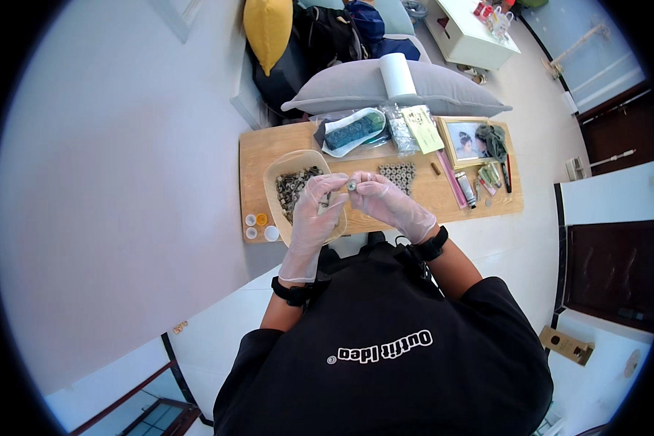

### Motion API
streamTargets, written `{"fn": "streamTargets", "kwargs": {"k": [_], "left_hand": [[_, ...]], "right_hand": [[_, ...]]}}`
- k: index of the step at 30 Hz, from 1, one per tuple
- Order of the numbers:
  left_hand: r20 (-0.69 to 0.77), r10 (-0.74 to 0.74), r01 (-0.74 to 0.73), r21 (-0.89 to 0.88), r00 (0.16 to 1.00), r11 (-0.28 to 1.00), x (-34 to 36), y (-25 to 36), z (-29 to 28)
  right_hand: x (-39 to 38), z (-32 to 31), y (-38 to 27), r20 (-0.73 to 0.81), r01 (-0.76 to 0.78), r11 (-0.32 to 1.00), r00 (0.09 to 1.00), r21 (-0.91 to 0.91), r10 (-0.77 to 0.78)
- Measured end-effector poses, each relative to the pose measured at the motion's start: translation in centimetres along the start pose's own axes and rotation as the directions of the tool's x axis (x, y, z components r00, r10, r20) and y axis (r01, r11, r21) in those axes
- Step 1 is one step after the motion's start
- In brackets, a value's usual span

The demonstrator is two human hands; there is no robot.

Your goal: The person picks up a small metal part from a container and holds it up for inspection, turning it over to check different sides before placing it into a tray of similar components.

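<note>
Both my hands wear thin clear gloves and meet over the right side of a cream plastic tub (270,182). Small metal parts (291,190) fill part of it. A small round metal piece (352,186) is pinched in the fingertips of my right hand (389,203). Close to that piece is my left hand (314,218), its thumb and forefinger curved and apart; I see nothing held there. Whether its forefinger touches the piece I cannot tell. Behind my right hand, similar round metal pieces (397,174) stand in rows on the wooden table (443,207).
Small round caps (271,233) lie left of the tub. Along the table's back are a packaged dark item (354,132), plastic packets (401,131) and a framed picture (463,142). A pink strip (452,180), tube (466,189) and pens (507,174) lie right. A white roll (397,76) stands behind.
</note>
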State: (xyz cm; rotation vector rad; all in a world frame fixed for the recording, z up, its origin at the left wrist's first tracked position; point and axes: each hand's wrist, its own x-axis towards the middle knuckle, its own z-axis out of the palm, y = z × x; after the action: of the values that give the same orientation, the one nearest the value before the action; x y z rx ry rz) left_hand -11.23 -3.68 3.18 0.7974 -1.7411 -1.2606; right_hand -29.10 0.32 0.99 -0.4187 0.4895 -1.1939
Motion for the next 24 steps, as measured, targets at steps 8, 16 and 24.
{"fn": "streamTargets", "kwargs": {"k": [8,16,24], "left_hand": [[0.081,0.011,-0.008,-0.039,0.997,0.999,1.5,0.6,2.6],[0.109,0.168,-0.187,0.197,0.980,0.963,2.0,0.9,3.5],[0.102,0.152,-0.177,0.314,0.983,0.933,1.8,1.3,4.6]], "right_hand": [[-1.9,-1.0,-0.4,-0.083,0.093,0.995,0.993,0.045,-0.089],[-4.0,-0.1,-2.0,-0.271,0.097,0.890,0.933,-0.445,-0.237],[-5.9,-4.7,-3.8,-0.310,0.003,0.479,0.759,-0.878,-0.573]]}}
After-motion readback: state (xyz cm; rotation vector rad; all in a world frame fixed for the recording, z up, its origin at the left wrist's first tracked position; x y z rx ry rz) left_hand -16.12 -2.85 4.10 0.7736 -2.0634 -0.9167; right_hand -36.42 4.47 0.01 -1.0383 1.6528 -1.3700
